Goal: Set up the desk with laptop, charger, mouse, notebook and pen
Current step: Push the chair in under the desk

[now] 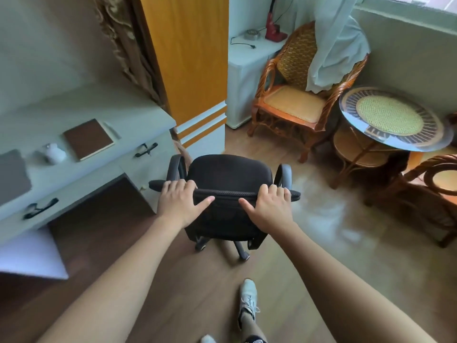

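Observation:
A black office chair [230,174] stands on the wooden floor to the right of the pale desk [74,105]. My left hand [179,203] and my right hand [268,206] both grip the top edge of its backrest, fingers curled over the far side, thumbs on the near side. On the desk lie a brown notebook [89,139], a pale pen [111,129] just right of it, a white mouse [55,152] and a closed grey laptop [11,175] at the left edge. No charger is visible.
An orange wardrobe [188,58] rises behind the desk. A rattan armchair [296,95], a round glass-topped rattan table [393,120] and a second rattan chair [435,194] fill the right side. A white cabinet [247,68] stands at the back. My shoe [248,300] is on the floor.

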